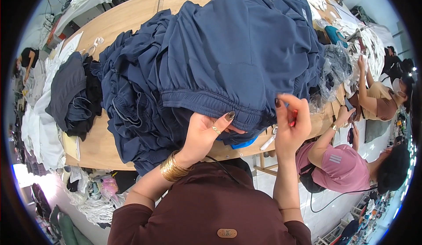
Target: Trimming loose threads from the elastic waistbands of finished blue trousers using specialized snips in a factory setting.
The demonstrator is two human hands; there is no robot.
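Spread over a heap of like clothes in front of me is a navy garment [246,80], with a gathered elastic waistband along its near edge. My left hand [204,133] is closed on that waistband, thumb on top and fingers beneath the cloth. Just right of the waistband, my right hand [292,124] is raised with its fingers curled. A small red object [293,118] shows within its grip; most of it is hidden, so I cannot tell its kind. The thumb and forefinger tips are close to the cloth.
The wooden table [103,141] carries a dark grey garment pile [68,89] at left, and clear plastic wrapping [336,69] at right. A blue item [244,144] lies near the front edge. A co-worker in a pink shirt [340,168] is close on my right, another beyond.
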